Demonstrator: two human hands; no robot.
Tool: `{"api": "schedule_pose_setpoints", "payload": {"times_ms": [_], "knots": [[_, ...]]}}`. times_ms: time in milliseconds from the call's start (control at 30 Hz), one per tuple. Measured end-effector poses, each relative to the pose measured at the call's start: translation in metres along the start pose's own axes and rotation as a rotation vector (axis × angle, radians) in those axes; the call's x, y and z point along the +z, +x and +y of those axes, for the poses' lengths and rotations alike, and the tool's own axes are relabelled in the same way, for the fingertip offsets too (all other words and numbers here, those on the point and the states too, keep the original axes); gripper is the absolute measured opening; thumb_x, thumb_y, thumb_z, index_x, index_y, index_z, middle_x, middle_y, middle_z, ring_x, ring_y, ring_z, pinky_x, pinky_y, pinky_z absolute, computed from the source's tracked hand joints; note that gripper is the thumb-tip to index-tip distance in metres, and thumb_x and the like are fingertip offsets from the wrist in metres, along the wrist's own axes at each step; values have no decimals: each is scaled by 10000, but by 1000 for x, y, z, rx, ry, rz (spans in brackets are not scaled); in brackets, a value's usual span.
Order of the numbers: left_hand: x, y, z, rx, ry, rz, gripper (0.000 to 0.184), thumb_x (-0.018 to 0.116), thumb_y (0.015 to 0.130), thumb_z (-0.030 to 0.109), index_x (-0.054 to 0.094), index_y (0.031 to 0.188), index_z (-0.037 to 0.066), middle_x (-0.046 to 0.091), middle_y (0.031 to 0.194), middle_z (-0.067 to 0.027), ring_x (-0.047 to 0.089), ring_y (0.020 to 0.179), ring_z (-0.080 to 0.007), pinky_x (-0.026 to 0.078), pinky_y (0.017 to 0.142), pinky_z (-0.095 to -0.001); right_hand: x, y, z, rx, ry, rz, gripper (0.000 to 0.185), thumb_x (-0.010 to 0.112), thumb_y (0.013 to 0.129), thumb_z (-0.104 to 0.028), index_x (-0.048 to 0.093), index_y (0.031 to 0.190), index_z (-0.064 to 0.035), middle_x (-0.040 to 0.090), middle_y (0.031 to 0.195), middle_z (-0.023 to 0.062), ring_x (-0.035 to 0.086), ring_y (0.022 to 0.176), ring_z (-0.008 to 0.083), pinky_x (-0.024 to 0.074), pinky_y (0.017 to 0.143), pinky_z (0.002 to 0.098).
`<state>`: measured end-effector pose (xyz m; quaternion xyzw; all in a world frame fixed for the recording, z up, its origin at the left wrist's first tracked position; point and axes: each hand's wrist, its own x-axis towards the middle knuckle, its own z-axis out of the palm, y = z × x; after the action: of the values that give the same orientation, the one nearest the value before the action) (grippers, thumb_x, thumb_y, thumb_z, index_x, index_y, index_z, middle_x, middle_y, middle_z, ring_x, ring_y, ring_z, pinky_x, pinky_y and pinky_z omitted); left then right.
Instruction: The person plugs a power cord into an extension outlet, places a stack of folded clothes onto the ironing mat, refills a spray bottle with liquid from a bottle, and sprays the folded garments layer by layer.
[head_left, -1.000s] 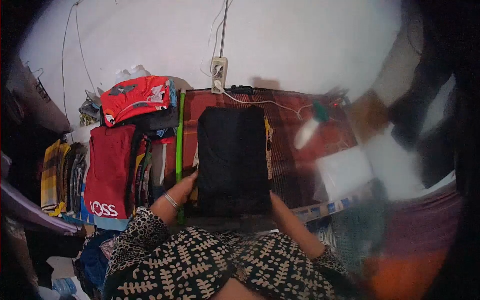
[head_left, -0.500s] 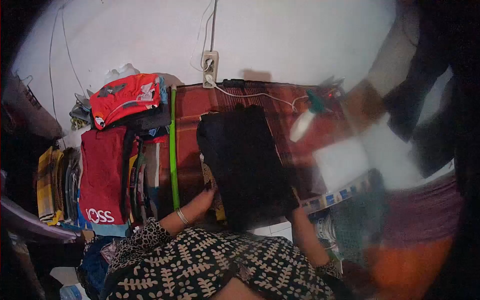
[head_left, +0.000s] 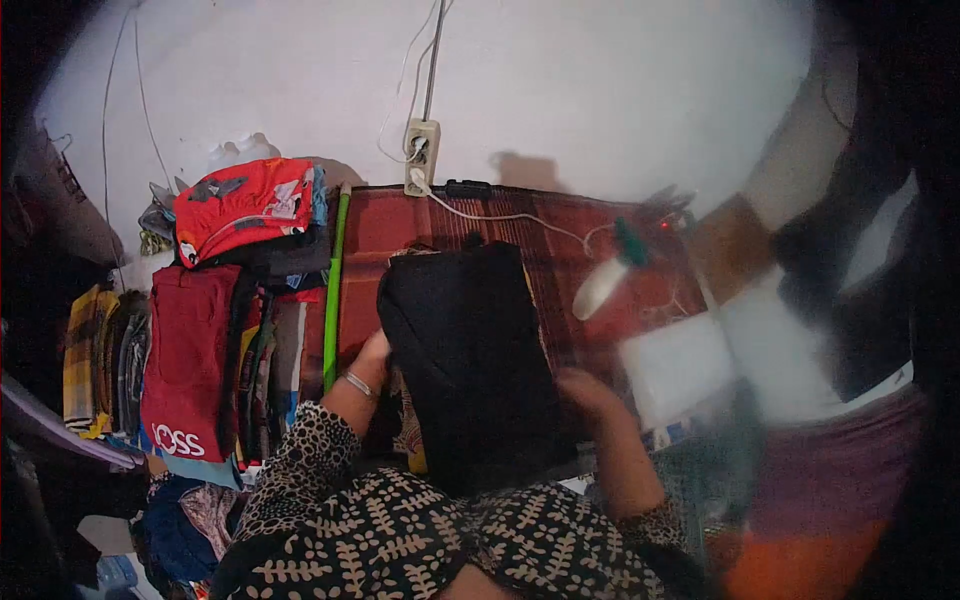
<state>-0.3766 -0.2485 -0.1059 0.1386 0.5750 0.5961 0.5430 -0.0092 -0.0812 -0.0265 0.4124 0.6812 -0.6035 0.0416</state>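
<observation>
Sleeves and patterned garment [head_left: 400, 530] are seen nearest. Just past them, folded black cloth [head_left: 470, 360] is held slantwise over the near edge of a red plaid cover [head_left: 375, 225], with patterned layers [head_left: 408, 430] showing beneath its left side. The left side is met by the left hand [head_left: 372, 362], fingertips hidden; how tightly they are closed cannot be told. The right hand [head_left: 592, 392] is brought to the opposite side, fingers blurred; their spread and contact cannot be told. The stack is probably flanked thus so that its layers are kept square.

Beyond the left edge, a folded maroon shirt [head_left: 190, 365] is kept among other folded clothes, seemingly for order. Along that edge a green rod [head_left: 333, 300] is laid, perhaps as a divider. Toward the far right corner, a white object with a green end [head_left: 605, 280] is set, seemingly out of the way. Past the far edge, a power strip [head_left: 421, 160] is hung against the wall [head_left: 600, 80], its cord led across the cover.
</observation>
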Motion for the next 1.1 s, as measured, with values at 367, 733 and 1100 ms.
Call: {"api": "schedule_pose_setpoints", "payload": {"times_ms": [367,733,1100], "knots": [[32,34,61,131,-89,-40,653,438,978,531,499,1345,-6,609,1252,-155,591,1100,-299,469,928,-390,5,125,-99,28,596,375,607,549,951,-425,476,1362,15,551,1315,167,543,1182,306,432,978,369],[30,45,76,95,-24,105,617,455,984,502,509,1321,-12,640,1195,-153,613,1055,-288,468,925,-378,1,88,-42,-500,-13,720,567,570,942,-363,484,1364,6,515,1358,224,505,1241,384,365,1074,432],[81,-36,99,773,674,394,435,622,928,287,536,1199,-42,631,1085,-290,614,1055,-424,473,892,-433,81,-57,-49,-391,-171,426,593,596,935,-324,387,1475,-195,316,1507,253,263,1424,415,245,1158,463]]}}
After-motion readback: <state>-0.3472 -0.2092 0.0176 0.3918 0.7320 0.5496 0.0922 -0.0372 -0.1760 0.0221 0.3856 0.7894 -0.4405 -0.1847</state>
